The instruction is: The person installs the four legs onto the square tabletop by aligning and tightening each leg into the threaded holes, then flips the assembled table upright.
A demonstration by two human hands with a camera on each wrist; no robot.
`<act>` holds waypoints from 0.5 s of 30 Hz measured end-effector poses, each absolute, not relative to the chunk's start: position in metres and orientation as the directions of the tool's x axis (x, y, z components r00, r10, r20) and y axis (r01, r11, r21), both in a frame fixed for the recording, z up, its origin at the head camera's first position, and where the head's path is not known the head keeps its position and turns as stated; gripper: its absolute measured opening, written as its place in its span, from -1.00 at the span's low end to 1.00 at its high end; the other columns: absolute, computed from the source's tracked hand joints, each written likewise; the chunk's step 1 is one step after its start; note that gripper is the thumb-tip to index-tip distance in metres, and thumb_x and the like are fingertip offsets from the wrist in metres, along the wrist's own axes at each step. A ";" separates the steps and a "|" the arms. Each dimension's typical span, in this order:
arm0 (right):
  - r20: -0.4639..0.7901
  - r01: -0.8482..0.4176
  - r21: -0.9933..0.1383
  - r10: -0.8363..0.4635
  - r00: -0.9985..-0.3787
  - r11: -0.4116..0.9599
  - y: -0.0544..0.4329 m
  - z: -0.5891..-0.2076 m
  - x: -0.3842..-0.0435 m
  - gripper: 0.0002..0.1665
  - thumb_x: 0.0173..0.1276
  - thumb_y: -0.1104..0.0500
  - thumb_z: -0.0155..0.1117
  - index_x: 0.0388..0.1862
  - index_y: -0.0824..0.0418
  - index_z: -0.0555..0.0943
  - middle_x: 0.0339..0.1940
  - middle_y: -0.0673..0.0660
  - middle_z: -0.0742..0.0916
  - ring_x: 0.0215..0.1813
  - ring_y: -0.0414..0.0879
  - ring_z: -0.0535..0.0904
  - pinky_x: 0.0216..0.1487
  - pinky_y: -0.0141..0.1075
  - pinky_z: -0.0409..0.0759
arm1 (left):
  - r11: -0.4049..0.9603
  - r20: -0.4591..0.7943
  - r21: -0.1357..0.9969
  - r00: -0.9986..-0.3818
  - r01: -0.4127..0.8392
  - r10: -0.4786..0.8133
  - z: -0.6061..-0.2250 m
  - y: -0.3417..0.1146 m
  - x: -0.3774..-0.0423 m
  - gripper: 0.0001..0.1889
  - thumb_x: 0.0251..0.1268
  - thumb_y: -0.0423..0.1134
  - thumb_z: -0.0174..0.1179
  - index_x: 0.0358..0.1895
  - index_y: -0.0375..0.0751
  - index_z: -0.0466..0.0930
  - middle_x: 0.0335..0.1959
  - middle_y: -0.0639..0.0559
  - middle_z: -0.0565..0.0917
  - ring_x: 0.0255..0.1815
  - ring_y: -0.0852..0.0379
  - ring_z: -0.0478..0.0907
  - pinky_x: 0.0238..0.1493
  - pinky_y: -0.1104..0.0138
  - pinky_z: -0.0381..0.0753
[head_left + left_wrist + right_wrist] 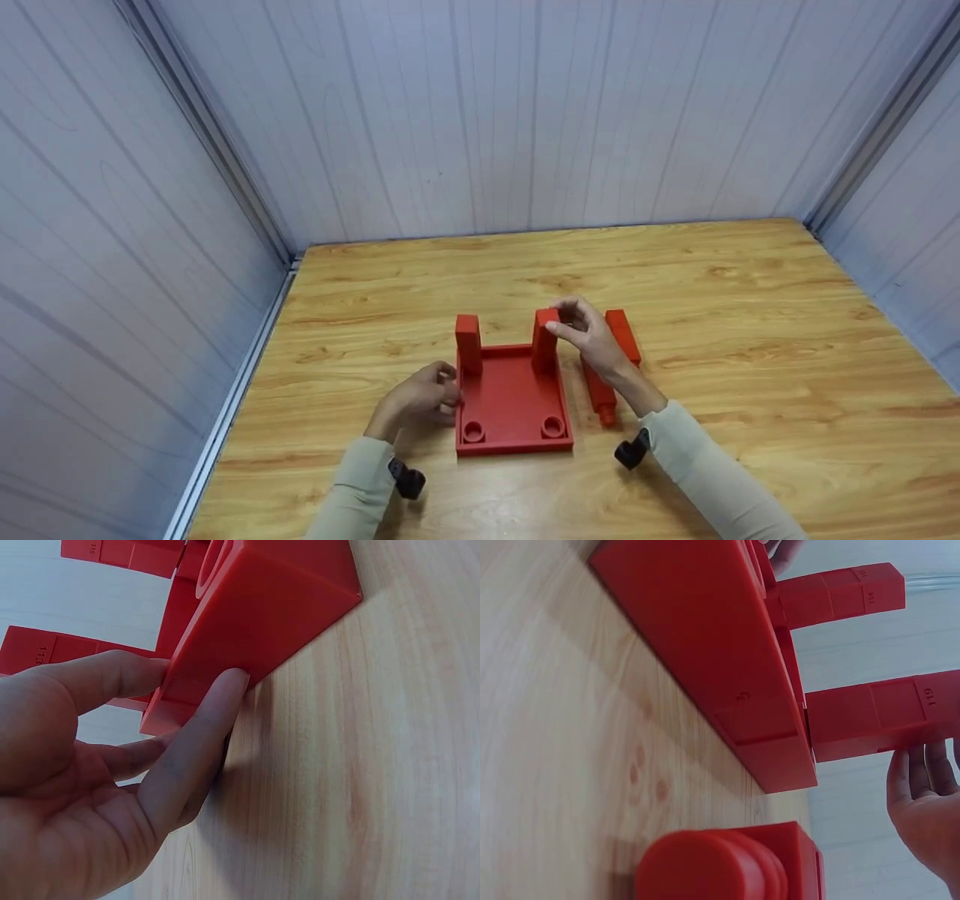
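A red tray-like base (510, 397) with a raised rim lies on the table. Two square red legs stand upright at its far corners, a left leg (469, 341) and a right leg (544, 352). Round sockets (553, 427) show at both near corners. My right hand (600, 349) holds the right leg near its top, thumb on the near face and fingers behind. At the base's left side, my left hand (426, 394) grips the rim between thumb and fingers. In the left wrist view, a fingertip presses the outer wall (262, 622).
Two loose red legs lie right of the base, one farther back (624, 334) and one nearer (599, 390) with a round peg at its end, partly under my right hand in the head view. Pale panels (495, 112) enclose the wooden table (375, 300) at the back and sides.
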State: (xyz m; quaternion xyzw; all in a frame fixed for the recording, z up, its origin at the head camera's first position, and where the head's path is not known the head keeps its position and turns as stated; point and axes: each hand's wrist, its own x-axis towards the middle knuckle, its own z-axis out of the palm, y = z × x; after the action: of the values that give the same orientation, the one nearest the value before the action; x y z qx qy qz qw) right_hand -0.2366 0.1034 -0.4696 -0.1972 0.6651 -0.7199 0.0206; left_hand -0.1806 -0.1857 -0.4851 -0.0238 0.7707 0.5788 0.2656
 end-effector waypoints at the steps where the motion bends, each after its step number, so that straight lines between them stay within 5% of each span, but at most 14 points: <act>1: 0.251 -0.231 -0.968 -0.291 -0.923 -0.104 0.103 -0.470 -0.237 -0.56 0.29 0.32 0.26 0.07 0.47 0.38 -0.10 0.15 0.55 -0.05 -0.10 0.47 -0.06 -0.41 0.54 | 0.327 -0.435 0.881 -0.858 -0.343 0.272 -0.485 -0.186 -0.181 -0.54 0.23 -0.49 0.03 0.21 -0.39 0.22 -0.16 -0.24 0.54 -0.25 0.01 0.54 -0.26 0.18 0.71; 15: 0.237 -0.251 -0.968 -0.283 -0.929 0.012 0.100 -0.466 -0.231 -0.56 0.29 0.28 0.28 0.07 0.39 0.38 -0.10 0.24 0.53 -0.03 0.04 0.48 -0.01 -0.34 0.56 | 0.299 -0.408 0.898 -0.867 -0.324 0.286 -0.482 -0.185 -0.178 -0.54 0.19 -0.53 -0.04 0.20 -0.43 0.20 -0.20 -0.24 0.55 -0.36 0.04 0.45 -0.38 0.25 0.63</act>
State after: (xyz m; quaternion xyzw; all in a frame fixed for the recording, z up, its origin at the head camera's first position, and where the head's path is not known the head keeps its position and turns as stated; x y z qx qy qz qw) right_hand -0.2312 0.1005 -0.4664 -0.1875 0.7113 -0.6773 0.0119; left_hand -0.1779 -0.1850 -0.4816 -0.0124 0.7635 0.5920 0.2578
